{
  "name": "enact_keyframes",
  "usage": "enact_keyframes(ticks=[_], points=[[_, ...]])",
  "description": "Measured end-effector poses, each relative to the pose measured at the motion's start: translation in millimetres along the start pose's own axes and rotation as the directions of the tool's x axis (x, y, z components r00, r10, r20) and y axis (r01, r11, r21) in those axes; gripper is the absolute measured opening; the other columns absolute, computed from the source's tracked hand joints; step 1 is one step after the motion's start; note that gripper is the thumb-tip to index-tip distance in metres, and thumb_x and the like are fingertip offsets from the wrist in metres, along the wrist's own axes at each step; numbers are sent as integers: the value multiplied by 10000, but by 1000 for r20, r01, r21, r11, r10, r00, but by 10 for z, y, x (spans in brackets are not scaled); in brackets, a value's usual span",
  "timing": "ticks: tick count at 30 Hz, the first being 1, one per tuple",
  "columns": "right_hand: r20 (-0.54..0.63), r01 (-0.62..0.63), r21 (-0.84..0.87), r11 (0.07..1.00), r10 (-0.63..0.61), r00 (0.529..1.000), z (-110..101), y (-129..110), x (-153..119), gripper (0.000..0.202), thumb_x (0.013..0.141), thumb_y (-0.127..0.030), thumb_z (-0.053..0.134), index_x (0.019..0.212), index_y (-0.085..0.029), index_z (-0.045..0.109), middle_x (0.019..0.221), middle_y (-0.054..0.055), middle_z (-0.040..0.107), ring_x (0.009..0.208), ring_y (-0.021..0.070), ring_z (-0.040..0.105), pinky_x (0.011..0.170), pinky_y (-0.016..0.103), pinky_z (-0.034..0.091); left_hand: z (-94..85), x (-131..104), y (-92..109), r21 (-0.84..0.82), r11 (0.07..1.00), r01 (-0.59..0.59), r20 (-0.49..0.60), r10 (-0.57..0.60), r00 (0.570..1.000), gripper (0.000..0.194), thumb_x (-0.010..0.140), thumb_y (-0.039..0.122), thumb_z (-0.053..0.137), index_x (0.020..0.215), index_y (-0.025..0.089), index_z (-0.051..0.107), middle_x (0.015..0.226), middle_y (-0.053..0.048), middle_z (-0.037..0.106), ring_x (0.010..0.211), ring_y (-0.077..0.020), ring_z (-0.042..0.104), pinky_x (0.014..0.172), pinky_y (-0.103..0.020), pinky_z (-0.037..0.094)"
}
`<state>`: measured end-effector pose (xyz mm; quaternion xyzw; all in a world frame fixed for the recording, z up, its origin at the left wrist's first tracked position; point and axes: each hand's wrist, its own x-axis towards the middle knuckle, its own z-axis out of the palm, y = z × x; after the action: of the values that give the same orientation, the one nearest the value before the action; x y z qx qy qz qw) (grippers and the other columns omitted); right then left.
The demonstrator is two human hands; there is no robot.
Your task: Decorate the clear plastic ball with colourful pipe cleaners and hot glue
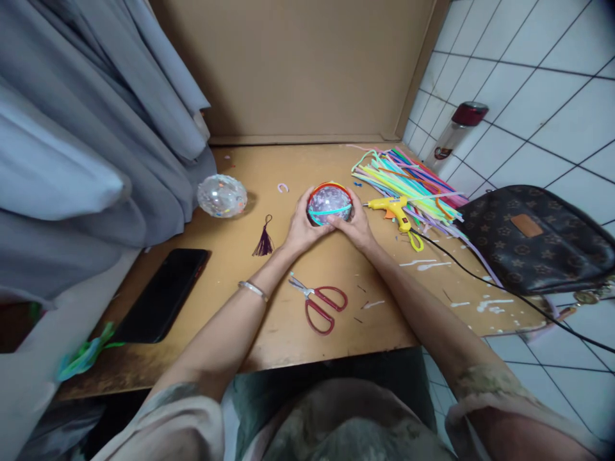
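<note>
A clear ball (330,200) with red and turquoise strips around it sits between my two hands over the middle of the table. My left hand (305,224) wraps its left side. Around the right side curls my right hand (355,224), its thumb across the lower front. Just right of that hand lies a yellow glue gun (391,206), nozzle pointing at the ball. Red-handled scissors (319,304) rest nearer me, between my forearms. A dark tassel (264,240) and a small pale curved strip (283,187) lie left of my left hand.
Colourful pipe cleaners (408,182) are heaped at the back right, beside a bottle (451,137) and a brown patterned bag (533,237). The glue gun's black cord (475,275) crosses the right side. Leftward are another clear ball (222,196), a black phone (163,294) and a grey curtain (96,128).
</note>
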<state>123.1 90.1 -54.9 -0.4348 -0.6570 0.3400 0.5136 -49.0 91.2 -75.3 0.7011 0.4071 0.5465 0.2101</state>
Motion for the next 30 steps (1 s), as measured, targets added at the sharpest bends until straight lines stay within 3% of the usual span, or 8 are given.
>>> enact_keyframes(ticks=[6, 11, 14, 18, 22, 27, 30], points=[[30, -29, 44, 999, 28, 999, 12, 15, 15, 1108, 634, -708, 793, 1538, -233, 363, 1590, 142, 441, 1459, 328, 437, 1232, 514, 337, -1, 42, -75, -72, 997, -1, 49, 5, 999, 1107, 627, 610, 870, 1520, 275, 309, 1552, -192, 430, 1418, -361, 483, 1158, -568, 440], [118, -74, 207, 976, 50, 992, -42, -6, 8, 1140, 629, -673, 821, 1560, -233, 331, 1630, 130, 393, 1497, 335, 394, 1262, 517, 294, -180, 72, -102, -380, 911, 159, 225, -75, 971, 985, 688, 548, 819, 1516, 256, 371, 1547, -174, 483, 1403, -363, 508, 1142, -565, 450], [165, -103, 298, 949, 55, 985, -81, -34, 11, 1064, 662, -643, 816, 1548, -264, 365, 1629, 80, 414, 1519, 322, 368, 1286, 502, 255, -262, 94, -77, -477, 848, 231, 260, -115, 959, 824, 766, 458, 742, 1503, 243, 443, 1547, -135, 513, 1442, -359, 468, 1198, -549, 383], [179, -103, 351, 931, 41, 983, -125, -25, 20, 993, 673, -647, 809, 1517, -289, 429, 1627, 46, 427, 1539, 324, 335, 1296, 517, 233, -274, 96, -67, -503, 824, 261, 250, -150, 957, 746, 793, 382, 707, 1495, 251, 493, 1582, -101, 489, 1479, -354, 422, 1251, -560, 288], [163, -98, 344, 934, 44, 986, -150, 18, 18, 953, 691, -670, 793, 1500, -292, 459, 1612, 55, 449, 1537, 326, 342, 1292, 539, 234, -266, 86, -93, -502, 821, 271, 262, -154, 953, 737, 800, 466, 737, 1477, 269, 525, 1592, -91, 479, 1506, -359, 386, 1267, -565, 256], [154, -62, 306, 950, 15, 988, -159, 22, 6, 914, 703, -679, 786, 1478, -296, 488, 1599, 56, 470, 1525, 325, 366, 1291, 540, 234, -275, 81, -99, -497, 827, 263, 242, -159, 957, 706, 789, 531, 756, 1425, 277, 587, 1569, -82, 511, 1498, -351, 403, 1265, -551, 277], [150, -53, 293, 955, 9, 989, -157, 9, -4, 919, 704, -695, 777, 1479, -296, 486, 1593, 60, 478, 1522, 330, 372, 1282, 548, 254, -268, 74, -65, -528, 791, 309, 256, -199, 946, 699, 804, 538, 735, 1432, 276, 579, 1546, -87, 537, 1460, -358, 458, 1218, -570, 361]])
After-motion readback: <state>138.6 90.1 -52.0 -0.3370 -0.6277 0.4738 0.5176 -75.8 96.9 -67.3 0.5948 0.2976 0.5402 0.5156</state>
